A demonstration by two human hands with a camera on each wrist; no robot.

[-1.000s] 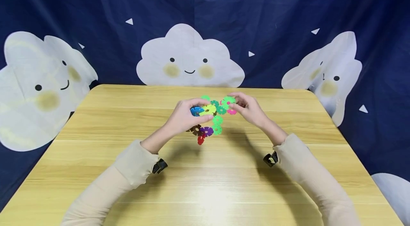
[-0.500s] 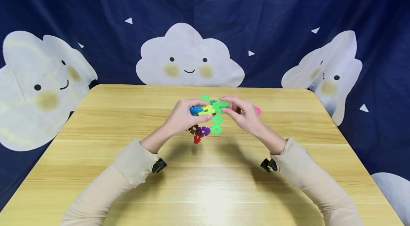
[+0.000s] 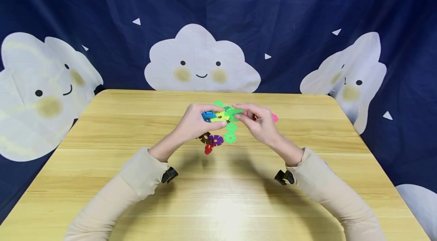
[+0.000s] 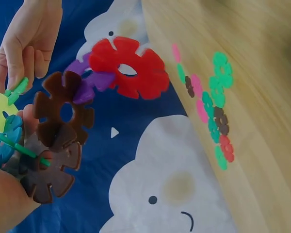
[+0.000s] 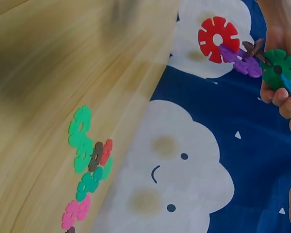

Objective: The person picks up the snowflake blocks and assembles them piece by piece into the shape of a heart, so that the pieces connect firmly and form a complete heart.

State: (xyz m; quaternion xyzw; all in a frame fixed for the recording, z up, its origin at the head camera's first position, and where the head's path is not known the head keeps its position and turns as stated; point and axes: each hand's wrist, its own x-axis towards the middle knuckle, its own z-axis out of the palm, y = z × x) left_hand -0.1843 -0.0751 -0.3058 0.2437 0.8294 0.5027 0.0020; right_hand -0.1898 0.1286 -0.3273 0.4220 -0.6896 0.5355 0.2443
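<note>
My left hand [image 3: 191, 121] grips a cluster of joined plastic snowflake discs above the table. It has a blue disc [image 3: 207, 115] and a yellow disc [image 3: 222, 118] near the fingertips. A brown disc [image 4: 48, 102], a purple disc [image 4: 94, 82] and a red disc [image 4: 155, 73] trail off the other end. Between thumb and forefinger, my right hand [image 3: 261, 121] pinches a light green disc [image 3: 233, 115], its edge right at the yellow disc. A dark green disc [image 5: 271, 73] of the cluster shows in the right wrist view. The left fingers partly hide the cluster.
Loose discs lie on the wooden table [image 3: 225, 188] beyond the hands: light green discs [image 5: 81, 128], teal discs [image 5: 89, 182], pink discs [image 5: 70, 213], a red disc [image 5: 106, 150] and brown ones. A dark blue curtain [image 3: 290, 13] with clouds hangs behind the table's far edge.
My right hand has moved left with the light green disc, bringing it from apart to the yellow disc, and has tilted it. The left hand's cluster has shifted slightly left.
</note>
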